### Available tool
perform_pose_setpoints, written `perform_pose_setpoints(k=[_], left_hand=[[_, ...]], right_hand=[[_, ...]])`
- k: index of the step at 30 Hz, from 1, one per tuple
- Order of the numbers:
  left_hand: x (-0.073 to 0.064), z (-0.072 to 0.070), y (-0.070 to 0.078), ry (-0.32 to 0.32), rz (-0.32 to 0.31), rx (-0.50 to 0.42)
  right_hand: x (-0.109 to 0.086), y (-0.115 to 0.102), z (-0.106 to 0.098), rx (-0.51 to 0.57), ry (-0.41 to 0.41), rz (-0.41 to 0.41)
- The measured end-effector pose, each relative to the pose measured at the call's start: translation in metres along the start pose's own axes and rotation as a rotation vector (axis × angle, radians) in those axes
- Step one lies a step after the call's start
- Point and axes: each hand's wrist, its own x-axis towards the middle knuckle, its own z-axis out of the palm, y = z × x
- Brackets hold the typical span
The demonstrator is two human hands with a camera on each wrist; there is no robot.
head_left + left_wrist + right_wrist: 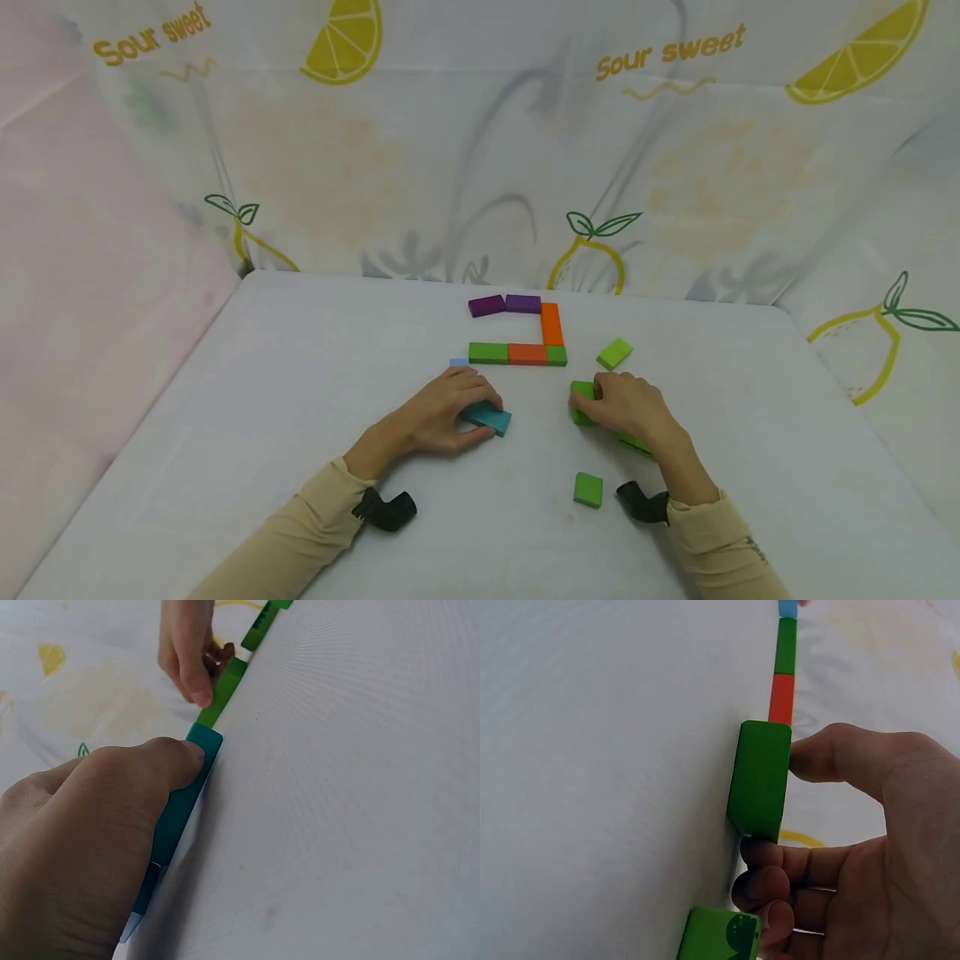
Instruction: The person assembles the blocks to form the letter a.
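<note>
My left hand (pixel 442 414) holds a teal block (pixel 492 418) on the white table, its thumb along the near side and fingers over the far side. Part of that block is under the fingers; in the left wrist view the thumb lies on the teal block (pixel 178 814), with a dark blue piece and a light blue one beyond it. To the right, my right hand (pixel 633 408) pinches a green block (pixel 582 404) between thumb and fingers. The right wrist view has this green block (pixel 761 776) up close, with a lighter green block (pixel 718 934) near the fingertips.
Farther back, a green block (pixel 488 353), a red-orange block (pixel 527 355) and a small green block (pixel 557 356) form a row. An orange block (pixel 552 323) leads back to two purple blocks (pixel 523 303). Loose green blocks lie at right, including one square (pixel 588 490).
</note>
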Motion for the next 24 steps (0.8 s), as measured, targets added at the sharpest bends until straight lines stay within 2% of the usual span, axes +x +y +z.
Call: perform_pose_setpoints(k=[6, 14, 24], left_hand=[[0.0, 0.001, 0.0, -0.012, -0.014, -0.009], [0.0013, 0.0001, -0.0005, -0.012, -0.002, 0.018], [0.0008, -0.0019, -0.0007, -0.032, -0.033, 0.024]], right_hand=[[0.0, -0.0017, 0.0011, -0.001, 0.019, -0.009], [-0.0028, -0.0024, 0.0013, 0.012, 0.034, -0.06], [-0.002, -0.006, 0.0007, 0.02, 0.029, -0.088]])
